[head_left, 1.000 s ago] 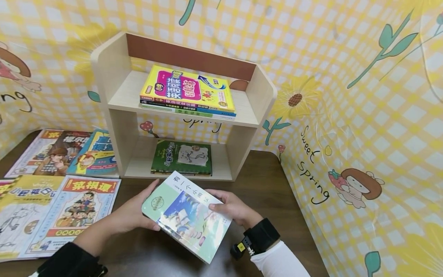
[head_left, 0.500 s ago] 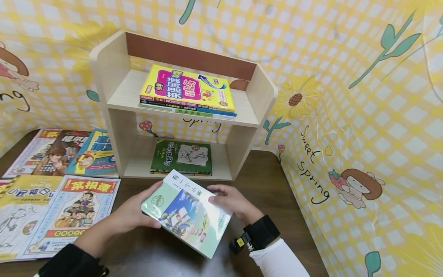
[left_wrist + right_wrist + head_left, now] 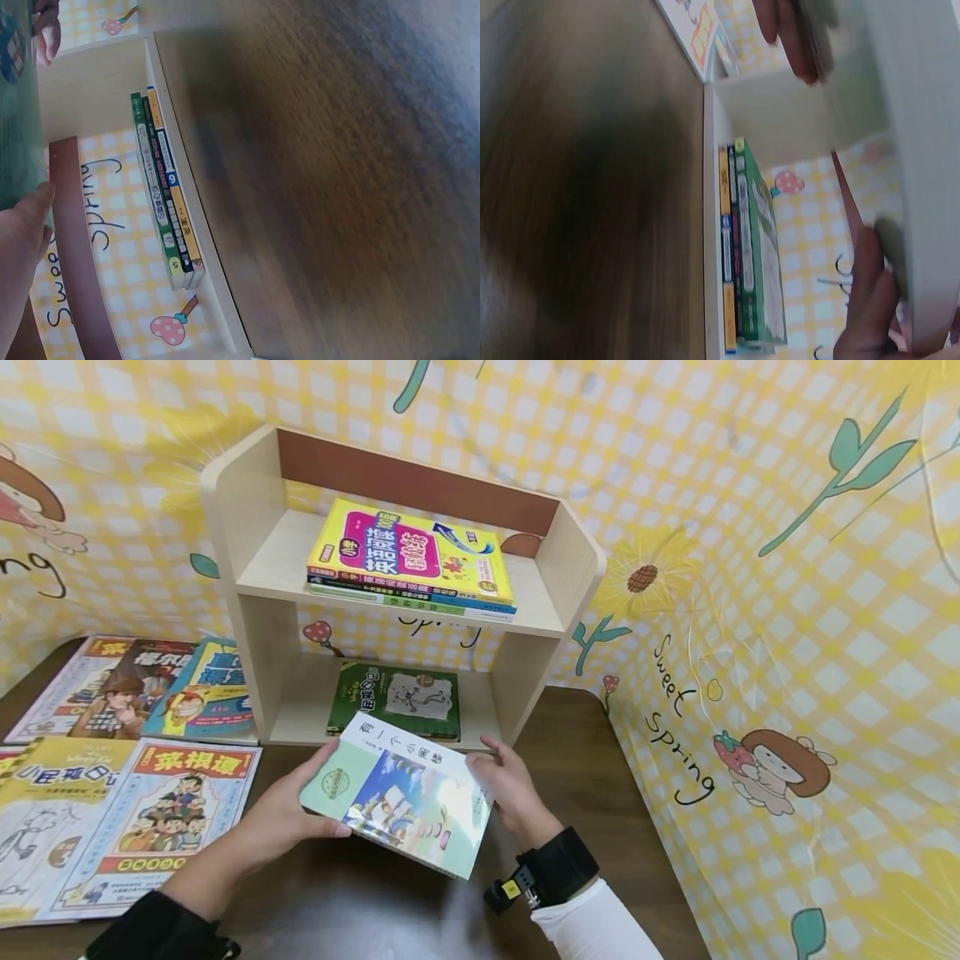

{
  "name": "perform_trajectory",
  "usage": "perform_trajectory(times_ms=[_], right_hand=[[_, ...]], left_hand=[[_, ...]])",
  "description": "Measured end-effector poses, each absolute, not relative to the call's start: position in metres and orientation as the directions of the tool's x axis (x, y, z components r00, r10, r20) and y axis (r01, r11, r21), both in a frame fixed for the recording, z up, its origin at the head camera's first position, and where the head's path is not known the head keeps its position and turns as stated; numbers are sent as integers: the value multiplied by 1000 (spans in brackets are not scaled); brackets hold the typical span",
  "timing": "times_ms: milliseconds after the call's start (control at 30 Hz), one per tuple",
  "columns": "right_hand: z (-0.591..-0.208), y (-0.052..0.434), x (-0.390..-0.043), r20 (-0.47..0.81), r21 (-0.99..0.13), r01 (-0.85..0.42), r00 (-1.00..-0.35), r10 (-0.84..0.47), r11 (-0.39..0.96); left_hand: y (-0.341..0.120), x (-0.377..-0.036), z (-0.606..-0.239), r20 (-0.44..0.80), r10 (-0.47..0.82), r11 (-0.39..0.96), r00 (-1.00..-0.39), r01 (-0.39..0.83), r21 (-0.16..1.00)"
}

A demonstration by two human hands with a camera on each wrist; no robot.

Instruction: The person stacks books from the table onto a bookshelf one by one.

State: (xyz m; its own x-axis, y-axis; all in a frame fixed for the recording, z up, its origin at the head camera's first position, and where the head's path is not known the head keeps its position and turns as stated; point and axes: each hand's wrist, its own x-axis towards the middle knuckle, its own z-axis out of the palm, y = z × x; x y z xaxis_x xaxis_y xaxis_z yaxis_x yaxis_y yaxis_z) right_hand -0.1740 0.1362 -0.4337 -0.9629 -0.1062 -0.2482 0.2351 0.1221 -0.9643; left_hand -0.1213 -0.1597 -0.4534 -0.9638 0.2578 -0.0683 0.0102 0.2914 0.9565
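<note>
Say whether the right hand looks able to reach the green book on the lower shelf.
Probably not now: the right hand holds the pale book, which partly covers the green book in the head view.

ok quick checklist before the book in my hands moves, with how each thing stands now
1. Left hand grips held book: ok.
2. Right hand grips it too: ok.
3. Held book off the table: ok.
4. Upper stack lying flat: ok.
5. Green book unobstructed in head view: not ok, held book covers part of it.
6. Held book fits beside green book: cannot tell; bare board shows on both sides.
</note>
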Motion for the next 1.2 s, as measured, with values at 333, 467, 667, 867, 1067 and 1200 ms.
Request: perform_trajectory(times_ms=[333,467,667,867,1067,1200], right_hand=[[-429,117,-168,-254,-966,254,-967,10,53],[-429,112,-164,-231,-970,226,-972,-49,89],[-429,110,-159,-129,-990,120,-983,-127,78],[-432,114,-158,-91,-996,85,-975,-203,38],[-439,119,-158,12,-998,11,-929,-369,-59],[-449,121,-160,87,-996,-68,-905,-417,-60]], left_hand=[[-148,-122,-451,-37,140,290,-989,5,957],[-146,-126,-451,-24,77,287,-997,-1,958],[-145,-129,-448,-37,30,309,-999,-26,951],[-144,-130,-449,-33,32,323,-999,-21,946],[-144,-132,-448,-36,16,326,-999,-29,945],[-145,-134,-449,-42,27,335,-999,-30,942]])
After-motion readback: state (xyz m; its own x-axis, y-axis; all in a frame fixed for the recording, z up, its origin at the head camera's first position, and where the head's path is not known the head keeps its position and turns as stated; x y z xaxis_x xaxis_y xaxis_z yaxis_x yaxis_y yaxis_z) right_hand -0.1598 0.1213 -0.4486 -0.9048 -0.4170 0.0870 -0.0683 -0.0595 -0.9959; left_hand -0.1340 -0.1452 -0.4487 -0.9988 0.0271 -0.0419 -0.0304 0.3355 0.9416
